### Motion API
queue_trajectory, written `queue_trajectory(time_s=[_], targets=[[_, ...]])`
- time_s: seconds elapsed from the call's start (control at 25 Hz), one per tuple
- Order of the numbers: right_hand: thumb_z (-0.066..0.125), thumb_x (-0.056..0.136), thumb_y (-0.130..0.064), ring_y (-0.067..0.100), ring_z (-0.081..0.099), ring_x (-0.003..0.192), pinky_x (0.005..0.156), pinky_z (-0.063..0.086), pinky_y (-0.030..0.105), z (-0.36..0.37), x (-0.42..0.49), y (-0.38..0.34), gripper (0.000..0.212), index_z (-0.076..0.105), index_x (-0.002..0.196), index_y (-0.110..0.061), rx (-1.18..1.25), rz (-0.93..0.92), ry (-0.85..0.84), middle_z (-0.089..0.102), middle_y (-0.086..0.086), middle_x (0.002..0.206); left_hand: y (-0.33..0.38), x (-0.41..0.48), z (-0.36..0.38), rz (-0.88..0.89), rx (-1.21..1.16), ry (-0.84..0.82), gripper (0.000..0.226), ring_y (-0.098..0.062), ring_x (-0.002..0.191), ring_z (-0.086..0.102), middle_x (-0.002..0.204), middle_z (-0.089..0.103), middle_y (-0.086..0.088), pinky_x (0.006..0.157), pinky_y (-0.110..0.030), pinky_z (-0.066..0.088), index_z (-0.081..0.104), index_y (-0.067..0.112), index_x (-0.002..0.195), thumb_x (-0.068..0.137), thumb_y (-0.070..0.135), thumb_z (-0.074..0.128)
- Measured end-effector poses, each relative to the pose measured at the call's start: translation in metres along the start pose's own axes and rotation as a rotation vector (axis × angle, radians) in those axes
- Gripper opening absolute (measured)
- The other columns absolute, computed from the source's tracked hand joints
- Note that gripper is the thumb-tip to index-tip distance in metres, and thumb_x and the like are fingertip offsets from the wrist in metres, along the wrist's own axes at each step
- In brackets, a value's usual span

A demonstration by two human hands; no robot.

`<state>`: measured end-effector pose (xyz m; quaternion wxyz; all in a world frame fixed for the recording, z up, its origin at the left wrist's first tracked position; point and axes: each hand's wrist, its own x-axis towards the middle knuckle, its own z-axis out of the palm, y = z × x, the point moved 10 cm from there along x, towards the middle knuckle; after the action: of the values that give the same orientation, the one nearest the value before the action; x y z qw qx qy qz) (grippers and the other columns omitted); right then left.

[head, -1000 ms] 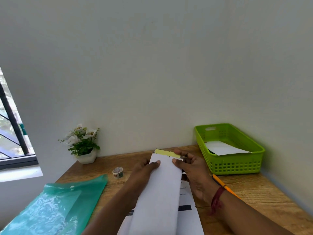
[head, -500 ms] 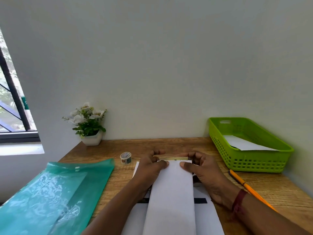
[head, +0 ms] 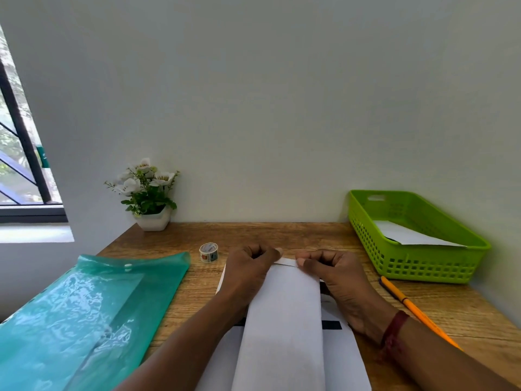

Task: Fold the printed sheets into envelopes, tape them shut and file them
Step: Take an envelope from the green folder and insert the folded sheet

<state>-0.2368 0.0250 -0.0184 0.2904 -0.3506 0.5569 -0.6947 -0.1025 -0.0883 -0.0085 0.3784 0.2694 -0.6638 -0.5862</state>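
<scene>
Hands, left (head: 248, 273) and right (head: 339, 277), now pinch the envelope (head: 284, 320) at its flap, yellow strip covered.

We face a plain pale wall (head: 267, 94) behind a wooden desk (head: 282, 235). To our left, daylight enters a dark-framed window (head: 19, 136).

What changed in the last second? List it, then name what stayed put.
The left hand and right hand lowered the far end of the folded sheet to the desk. The yellowish strip that showed at that end has shrunk to a narrow white flap, and both hands now curl their fingers at it. The tape roll, green folder, basket, pencil and plant stayed where they were.
</scene>
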Motion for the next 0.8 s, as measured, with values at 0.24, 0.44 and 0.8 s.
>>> queue_trajectory(time_s=[0.24, 0.44, 0.8], targets=[[0.082, 0.071, -0.008, 0.026, 0.072, 0.074, 0.064, 0.057, 0.033, -0.003, -0.002, 0.003, 0.013, 0.076, 0.081, -0.013, 0.017, 0.001, 0.043, 0.074, 0.014, 0.081, 0.010, -0.008, 0.009, 0.065, 0.167, -0.023, 0.004, -0.021, 0.079, 0.070, 0.080, 0.074, 0.001, 0.075, -0.046, 0.059, 0.074, 0.019, 0.078, 0.078, 0.017, 0.078], [0.073, 0.081, -0.008, 0.019, 0.070, 0.069, 0.059, 0.055, 0.030, -0.013, 0.002, 0.003, 0.012, 0.071, 0.092, -0.013, 0.035, 0.017, 0.117, 0.075, 0.011, 0.081, 0.016, -0.006, -0.001, 0.069, 0.184, 0.036, 0.010, -0.022, 0.063, 0.063, 0.067, 0.067, -0.005, 0.064, -0.039, 0.056, 0.072, 0.020, 0.078, 0.076, 0.021, 0.081], [0.080, 0.072, -0.011, 0.026, 0.072, 0.070, 0.053, 0.055, 0.031, 0.014, -0.014, -0.004, 0.050, 0.057, 0.115, -0.017, 0.103, 0.121, -0.068, 0.074, 0.018, 0.090, 0.024, -0.004, -0.035, 0.080, 0.060, 0.253, 0.009, -0.020, 0.072, 0.069, 0.079, 0.072, -0.002, 0.063, -0.037, 0.060, 0.069, 0.018, 0.078, 0.078, 0.012, 0.077]])
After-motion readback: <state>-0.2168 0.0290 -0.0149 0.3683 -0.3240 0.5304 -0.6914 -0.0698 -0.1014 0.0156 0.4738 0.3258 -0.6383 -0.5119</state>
